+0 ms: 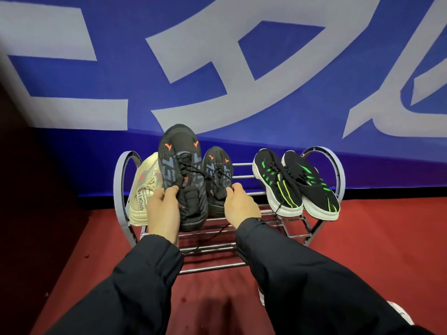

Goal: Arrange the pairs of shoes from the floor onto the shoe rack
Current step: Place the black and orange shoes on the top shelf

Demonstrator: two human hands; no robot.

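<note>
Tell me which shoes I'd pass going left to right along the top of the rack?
Beige shoe → big black shoe in the left hand → smaller black shoe in the right hand → two green-striped shoes.

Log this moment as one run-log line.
left hand: holds black shoe | right hand: holds its mate | over rack | green-striped pair: racked

- Light was even and fairly bright over the blue wall (242, 93) and the red floor (362, 238).
- The far left corner fell into deep shadow.
- A soft shadow lay on the floor between the sleeves (314, 286).
- Wide-angle bending curved the wall's base line.
- Focus was slightly soft throughout.
</note>
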